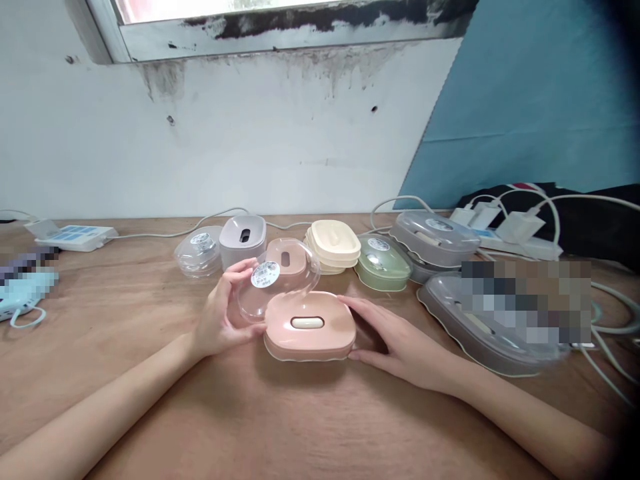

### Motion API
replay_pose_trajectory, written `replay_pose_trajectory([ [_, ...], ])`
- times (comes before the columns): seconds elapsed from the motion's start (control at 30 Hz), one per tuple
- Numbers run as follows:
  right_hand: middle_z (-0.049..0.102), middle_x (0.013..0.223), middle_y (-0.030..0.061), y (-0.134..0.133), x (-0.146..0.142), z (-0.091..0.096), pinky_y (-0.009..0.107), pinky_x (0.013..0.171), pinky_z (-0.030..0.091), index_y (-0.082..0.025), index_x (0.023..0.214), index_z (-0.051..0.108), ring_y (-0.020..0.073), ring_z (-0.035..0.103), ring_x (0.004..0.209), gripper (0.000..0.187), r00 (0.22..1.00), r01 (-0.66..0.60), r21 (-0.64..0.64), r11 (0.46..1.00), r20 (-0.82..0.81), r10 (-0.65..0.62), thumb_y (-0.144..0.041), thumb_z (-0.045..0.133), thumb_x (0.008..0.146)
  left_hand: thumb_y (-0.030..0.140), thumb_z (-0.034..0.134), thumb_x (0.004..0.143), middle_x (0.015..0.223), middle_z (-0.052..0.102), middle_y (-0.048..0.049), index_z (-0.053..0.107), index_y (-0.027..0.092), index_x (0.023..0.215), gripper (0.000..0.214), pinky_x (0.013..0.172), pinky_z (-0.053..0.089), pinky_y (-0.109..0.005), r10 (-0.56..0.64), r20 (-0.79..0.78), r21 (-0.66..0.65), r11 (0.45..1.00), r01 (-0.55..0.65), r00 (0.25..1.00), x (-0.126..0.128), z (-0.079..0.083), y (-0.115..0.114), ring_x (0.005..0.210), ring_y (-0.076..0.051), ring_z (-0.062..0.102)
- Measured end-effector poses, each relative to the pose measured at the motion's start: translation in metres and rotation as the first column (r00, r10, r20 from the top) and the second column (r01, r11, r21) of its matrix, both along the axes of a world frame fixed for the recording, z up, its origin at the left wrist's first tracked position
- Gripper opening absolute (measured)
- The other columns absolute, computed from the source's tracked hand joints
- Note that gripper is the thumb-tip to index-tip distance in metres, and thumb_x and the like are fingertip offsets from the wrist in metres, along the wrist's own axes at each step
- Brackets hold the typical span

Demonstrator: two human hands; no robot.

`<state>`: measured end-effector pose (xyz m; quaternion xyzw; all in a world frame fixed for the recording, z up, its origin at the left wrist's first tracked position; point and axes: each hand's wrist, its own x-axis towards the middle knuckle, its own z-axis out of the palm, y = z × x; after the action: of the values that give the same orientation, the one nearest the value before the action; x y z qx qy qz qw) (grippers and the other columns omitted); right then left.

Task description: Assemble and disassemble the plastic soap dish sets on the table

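A pink oval box (325, 333) with a cream oblong handle set in its lid is in front of me. My right hand (395, 340) grips its right end, fingers at the back corner and thumb at the front. My left hand (223, 310) holds a clear plastic cover (250, 303) with a round white label, tilted up behind the box's left side. The left thumb reaches to the box's left edge. Behind the clear cover, partly seen through it, stands a smaller pink container (285, 257) with a dark oblong slot.
Along the wall stand a clear round container (193, 260), a lilac canister (243, 240), cream stacked boxes (333, 243), a green box (384, 267) and grey lidded boxes (435, 237). A larger grey box (470, 333) lies right. White power strips (77, 237) and cables sit at both sides.
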<state>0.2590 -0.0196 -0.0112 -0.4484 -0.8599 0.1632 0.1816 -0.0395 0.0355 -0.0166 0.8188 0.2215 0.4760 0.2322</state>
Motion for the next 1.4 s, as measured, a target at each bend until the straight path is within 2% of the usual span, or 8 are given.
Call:
replay_pose_trajectory([
  [0.1, 0.040, 0.139, 0.0115, 0.001, 0.000, -0.004, 0.048, 0.098, 0.038, -0.026, 0.141, 0.002, 0.0265, 0.040, 0.125, 0.081, 0.999, 0.026, -0.018, 1.000, -0.029, -0.026, -0.039, 0.055, 0.081, 0.029, 0.074, 0.066, 0.134, 0.034, -0.0168, 0.035, 0.022, 0.125, 0.071, 0.102, 0.031, -0.050, -0.086, -0.132, -0.008, 0.996, 0.085, 0.988, 0.002, 0.000, -0.002, 0.128, -0.033, 0.030],
  [0.2, 0.046, 0.134, 0.0115, 0.002, 0.001, -0.007, 0.048, 0.097, 0.039, -0.025, 0.142, -0.006, 0.0260, 0.044, 0.123, 0.086, 0.998, 0.032, -0.045, 0.998, -0.049, -0.034, -0.037, 0.055, 0.082, 0.032, 0.073, 0.067, 0.134, 0.034, -0.0168, 0.035, 0.022, 0.127, 0.072, 0.100, 0.032, -0.049, -0.228, -0.258, -0.133, 0.971, 0.200, 0.939, 0.004, -0.002, -0.003, 0.128, -0.034, 0.030],
  [0.33, 0.045, 0.135, 0.0121, 0.002, 0.001, -0.006, 0.048, 0.098, 0.038, -0.024, 0.142, 0.001, 0.0261, 0.043, 0.123, 0.082, 0.998, 0.025, -0.031, 0.999, -0.050, -0.027, -0.037, 0.055, 0.082, 0.034, 0.073, 0.067, 0.137, 0.031, -0.0159, 0.035, 0.023, 0.127, 0.072, 0.101, 0.030, -0.049, -0.278, -0.274, -0.210, 0.951, 0.225, 0.920, 0.005, -0.002, -0.003, 0.128, -0.033, 0.031],
  [0.47, 0.038, 0.141, 0.0106, 0.002, 0.000, -0.003, 0.050, 0.101, 0.035, -0.026, 0.140, 0.019, 0.0275, 0.038, 0.127, 0.070, 0.999, -0.007, 0.023, 1.000, -0.047, 0.008, -0.036, 0.056, 0.082, 0.034, 0.072, 0.068, 0.139, 0.030, -0.0147, 0.035, 0.024, 0.128, 0.072, 0.103, 0.028, -0.049, -0.279, -0.285, -0.227, 0.949, 0.218, 0.917, 0.004, -0.002, -0.002, 0.130, -0.033, 0.027],
  [0.7, 0.046, 0.135, 0.0103, 0.002, -0.001, -0.002, 0.048, 0.097, 0.041, -0.026, 0.131, 0.033, 0.0274, 0.044, 0.122, 0.059, 0.996, 0.022, 0.009, 1.000, -0.086, -0.021, -0.038, 0.058, 0.079, 0.037, 0.069, 0.072, 0.143, 0.029, -0.0108, 0.036, 0.027, 0.130, 0.068, 0.104, 0.026, -0.050, -0.323, -0.322, -0.310, 0.924, 0.223, 0.890, 0.003, 0.003, 0.003, 0.133, -0.031, 0.022],
  [0.9, 0.033, 0.143, 0.0107, 0.002, -0.002, 0.001, 0.047, 0.102, 0.036, -0.025, 0.128, 0.036, 0.0245, 0.034, 0.130, 0.052, 0.995, -0.031, 0.049, 0.998, -0.091, 0.035, -0.036, 0.057, 0.082, 0.033, 0.070, 0.072, 0.142, 0.031, -0.0092, 0.036, 0.030, 0.132, 0.069, 0.105, 0.025, -0.051, -0.315, -0.364, -0.294, 0.932, 0.212, 0.877, 0.000, 0.007, 0.002, 0.133, -0.030, 0.021],
  [1.2, 0.039, 0.140, 0.0083, 0.000, -0.001, 0.003, 0.047, 0.100, 0.038, -0.027, 0.131, 0.033, 0.0246, 0.037, 0.128, 0.055, 0.996, -0.082, 0.138, 0.987, -0.012, 0.084, -0.036, 0.057, 0.082, 0.034, 0.068, 0.075, 0.148, 0.017, -0.0086, 0.036, 0.032, 0.134, 0.067, 0.105, 0.021, -0.054, -0.349, -0.423, -0.300, 0.925, 0.234, 0.836, -0.004, 0.010, -0.001, 0.135, -0.033, 0.016],
  [1.4, 0.034, 0.141, 0.0080, -0.002, -0.001, -0.002, 0.042, 0.099, 0.040, -0.030, 0.133, 0.031, 0.0226, 0.038, 0.127, 0.049, 0.990, -0.136, 0.198, 0.971, 0.004, 0.138, -0.032, 0.051, 0.087, 0.038, 0.071, 0.071, 0.143, 0.027, -0.0089, 0.040, 0.032, 0.131, 0.068, 0.105, 0.026, -0.049, -0.338, -0.356, -0.275, 0.929, 0.249, 0.871, 0.000, 0.005, -0.005, 0.131, -0.032, 0.026],
])
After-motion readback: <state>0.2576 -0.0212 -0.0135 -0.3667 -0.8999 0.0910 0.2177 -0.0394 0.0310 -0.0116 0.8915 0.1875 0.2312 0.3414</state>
